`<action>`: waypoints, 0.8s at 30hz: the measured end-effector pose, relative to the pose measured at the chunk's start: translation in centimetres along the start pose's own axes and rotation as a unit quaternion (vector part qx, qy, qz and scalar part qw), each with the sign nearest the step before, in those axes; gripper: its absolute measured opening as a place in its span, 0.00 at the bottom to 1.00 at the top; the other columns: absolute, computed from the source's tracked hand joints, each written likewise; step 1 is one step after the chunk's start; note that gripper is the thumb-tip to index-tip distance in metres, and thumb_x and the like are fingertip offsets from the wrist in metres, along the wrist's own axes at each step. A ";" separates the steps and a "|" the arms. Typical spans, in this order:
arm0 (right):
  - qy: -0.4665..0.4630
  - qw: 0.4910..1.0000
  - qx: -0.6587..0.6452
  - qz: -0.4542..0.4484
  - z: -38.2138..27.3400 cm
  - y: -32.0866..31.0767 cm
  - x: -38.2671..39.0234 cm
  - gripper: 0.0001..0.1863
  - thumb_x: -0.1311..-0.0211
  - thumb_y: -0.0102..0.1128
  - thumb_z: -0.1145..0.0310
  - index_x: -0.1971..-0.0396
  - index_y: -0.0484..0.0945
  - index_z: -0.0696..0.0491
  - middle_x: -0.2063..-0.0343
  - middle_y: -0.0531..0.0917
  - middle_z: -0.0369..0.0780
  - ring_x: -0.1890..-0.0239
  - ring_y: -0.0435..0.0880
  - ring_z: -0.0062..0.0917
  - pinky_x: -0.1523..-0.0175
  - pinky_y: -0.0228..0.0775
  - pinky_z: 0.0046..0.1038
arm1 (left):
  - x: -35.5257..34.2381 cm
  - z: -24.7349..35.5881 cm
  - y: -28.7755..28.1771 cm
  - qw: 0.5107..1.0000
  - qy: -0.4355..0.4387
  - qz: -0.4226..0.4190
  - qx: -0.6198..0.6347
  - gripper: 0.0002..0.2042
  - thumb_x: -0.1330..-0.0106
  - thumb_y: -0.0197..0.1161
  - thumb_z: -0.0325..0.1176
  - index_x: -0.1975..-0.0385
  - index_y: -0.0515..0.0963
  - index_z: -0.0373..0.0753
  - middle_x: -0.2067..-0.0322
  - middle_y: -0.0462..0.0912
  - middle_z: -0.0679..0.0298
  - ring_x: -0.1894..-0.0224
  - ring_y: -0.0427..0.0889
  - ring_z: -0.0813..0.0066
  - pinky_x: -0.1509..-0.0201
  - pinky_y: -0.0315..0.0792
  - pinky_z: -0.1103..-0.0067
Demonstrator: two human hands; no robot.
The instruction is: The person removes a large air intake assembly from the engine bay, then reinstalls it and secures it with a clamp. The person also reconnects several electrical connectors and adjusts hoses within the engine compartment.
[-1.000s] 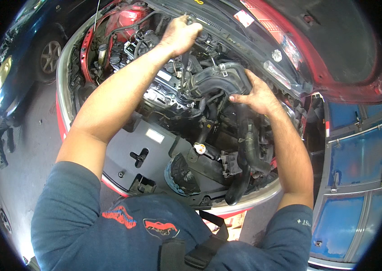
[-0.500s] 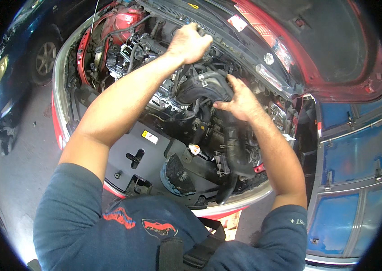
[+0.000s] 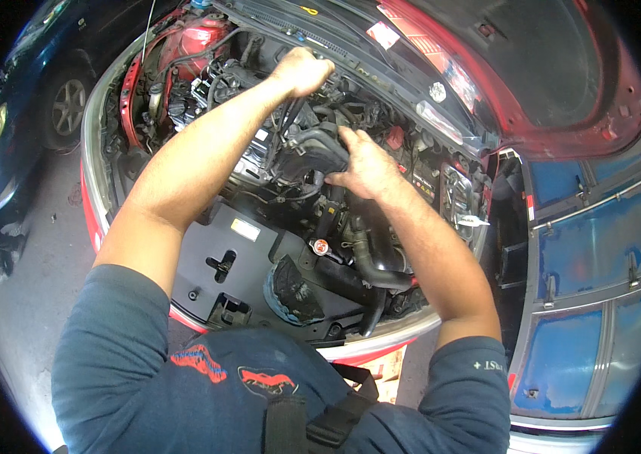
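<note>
Labels: one white-and-yellow rectangular label (image 3: pixel 245 228), its print too small to read, fixed to the black radiator cover (image 3: pixel 203 240) at the engine bay's front edge. One orange-and-white disc is borne on the radiator cap (image 3: pixel 320 247), beside that cover. Red and blue lettering and a red emblem are carried on the dark blue shirt (image 3: pixel 120 348); pale lettering is set on its right sleeve.

Left hand (image 3: pixel 304 73): clenched, raised near the bay's rear edge; what is enclosed cannot be told.

Right hand (image 3: pixel 369 165): thumb and fingers spread, grasping the right end of the curved black intake duct (image 3: pixel 311 155), located over the middle of the bay.

Changes: compared with the earlier frames, the duct has been shifted leftward with the right hand, and the battery (image 3: pixel 425 180) and a red cover (image 3: pixel 394 138), previously hidden, have been exposed.

One blue-edged dark pad (image 3: pixel 297 293): laid on the radiator cover.
</note>
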State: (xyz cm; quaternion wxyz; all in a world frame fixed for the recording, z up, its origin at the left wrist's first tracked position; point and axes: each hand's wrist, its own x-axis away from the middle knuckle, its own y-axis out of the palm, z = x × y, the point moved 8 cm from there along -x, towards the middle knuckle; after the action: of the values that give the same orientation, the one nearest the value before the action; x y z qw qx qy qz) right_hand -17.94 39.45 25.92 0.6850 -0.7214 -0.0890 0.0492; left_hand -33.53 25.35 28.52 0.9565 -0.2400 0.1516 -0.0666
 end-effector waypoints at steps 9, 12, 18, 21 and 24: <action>-0.077 0.997 0.008 -0.020 0.1 0.9 -1.9 0.54 0.58 0.80 0.52 0.31 0.62 0.55 0.43 0.74 0.52 0.40 0.77 0.43 0.35 0.71 0.36 | -1.5 -3.8 0.7 1.000 0.016 0.018 -0.005 0.25 0.44 0.61 0.48 0.64 0.84 0.27 0.60 0.85 0.40 0.52 0.85 0.53 0.46 0.74 0.65; -0.100 0.994 0.006 -0.033 0.0 1.5 -2.4 0.54 0.57 0.80 0.52 0.31 0.62 0.55 0.42 0.74 0.52 0.40 0.76 0.42 0.34 0.71 0.36 | -1.3 -3.3 1.4 0.998 0.030 -0.042 -0.026 0.23 0.43 0.61 0.48 0.66 0.85 0.28 0.61 0.86 0.41 0.53 0.85 0.53 0.48 0.73 0.64; -0.110 0.992 -0.040 -0.056 0.5 1.7 -3.2 0.54 0.59 0.81 0.54 0.31 0.62 0.59 0.40 0.73 0.52 0.37 0.74 0.43 0.31 0.66 0.36 | -0.3 -3.2 1.5 0.997 -0.029 -0.072 -0.013 0.23 0.34 0.54 0.49 0.60 0.83 0.33 0.62 0.86 0.52 0.56 0.83 0.62 0.49 0.73 0.67; -0.131 0.985 -0.071 -0.092 0.9 1.7 -3.5 0.55 0.58 0.82 0.57 0.31 0.61 0.62 0.36 0.70 0.53 0.32 0.69 0.42 0.27 0.61 0.35 | 0.0 -3.1 1.5 0.995 -0.006 -0.095 0.034 0.20 0.43 0.59 0.48 0.67 0.85 0.35 0.63 0.86 0.48 0.56 0.84 0.56 0.50 0.74 0.67; -0.137 0.982 -0.081 -0.104 0.8 1.6 -3.7 0.55 0.59 0.82 0.57 0.31 0.61 0.61 0.36 0.70 0.53 0.32 0.69 0.41 0.27 0.60 0.35 | 0.7 -3.0 1.2 0.994 0.004 -0.104 0.032 0.21 0.43 0.60 0.49 0.68 0.85 0.34 0.63 0.86 0.48 0.57 0.84 0.56 0.50 0.74 0.67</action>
State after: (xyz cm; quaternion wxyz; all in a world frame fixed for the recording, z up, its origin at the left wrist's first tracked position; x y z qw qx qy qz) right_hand -21.60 39.46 24.12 0.6065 -0.7480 -0.2604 0.0691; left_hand -33.78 24.97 25.26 0.9509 -0.2234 0.1278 -0.1720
